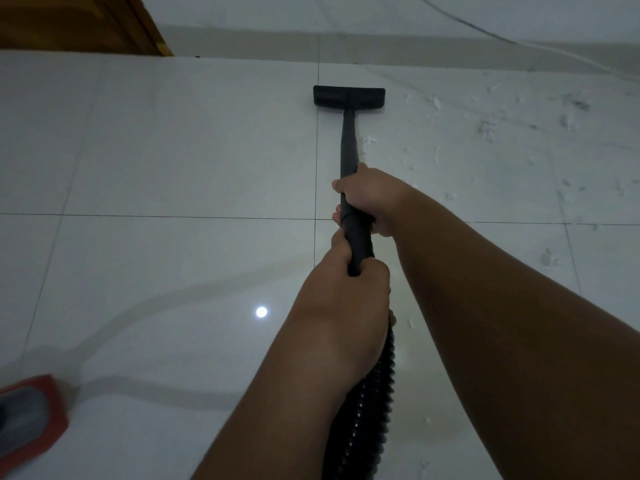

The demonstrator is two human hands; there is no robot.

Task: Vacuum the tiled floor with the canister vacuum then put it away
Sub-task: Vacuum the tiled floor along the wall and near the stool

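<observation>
A black vacuum wand (348, 143) runs forward from my hands to a flat black floor nozzle (349, 96) resting on the white tiled floor (173, 150). My right hand (372, 202) is wrapped around the wand higher up. My left hand (346, 289) grips its rear end, where the ribbed black hose (370, 410) starts and drops out of the frame bottom. White scraps and dust (485, 129) lie on the tiles to the right of the nozzle. The canister is out of sight.
A wooden door frame (86, 22) stands at the top left against the wall base. A thin cable (485, 31) crosses the floor at the top right. A red and grey object (27, 417) lies at the bottom left.
</observation>
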